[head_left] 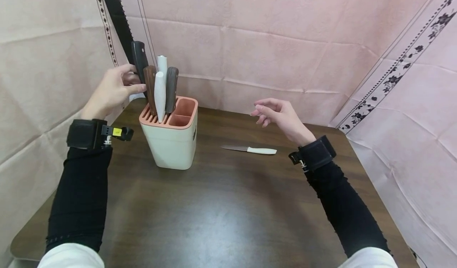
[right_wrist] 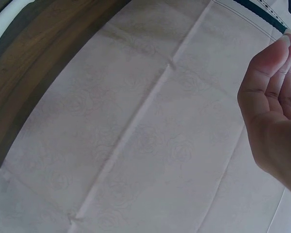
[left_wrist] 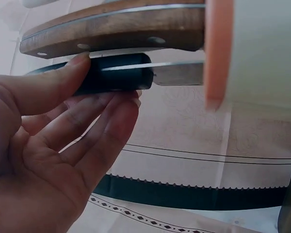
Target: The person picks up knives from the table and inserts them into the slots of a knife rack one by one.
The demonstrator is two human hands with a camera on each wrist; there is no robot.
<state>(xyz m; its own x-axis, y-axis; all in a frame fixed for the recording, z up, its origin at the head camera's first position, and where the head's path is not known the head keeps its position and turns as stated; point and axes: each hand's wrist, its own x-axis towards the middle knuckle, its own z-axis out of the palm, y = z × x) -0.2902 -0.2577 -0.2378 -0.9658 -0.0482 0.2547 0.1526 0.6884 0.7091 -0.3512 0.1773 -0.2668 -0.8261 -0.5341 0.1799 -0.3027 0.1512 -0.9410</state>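
Note:
My left hand (head_left: 116, 86) pinches the black-handled knife (head_left: 139, 58) between thumb and fingers. In the left wrist view the dark handle (left_wrist: 119, 73) lies against the thumb, and a strip of its blade (left_wrist: 179, 74) shows above the slot; the rest is hidden inside the pale green knife holder (head_left: 169, 145). A brown wooden-handled knife (head_left: 150, 89) stands right beside it. My right hand (head_left: 278, 115) hovers over the back of the table, fingers loosely bent, holding nothing. Below it a small white-handled knife (head_left: 262, 151) lies flat, blade pointing left.
Two white handles (head_left: 160, 95) and a dark grey handle (head_left: 172, 87) also rise from the holder's orange slotted top (head_left: 192, 104). Pink patterned cloth (head_left: 250, 54) hangs behind and on both sides of the brown wooden table (head_left: 200, 212).

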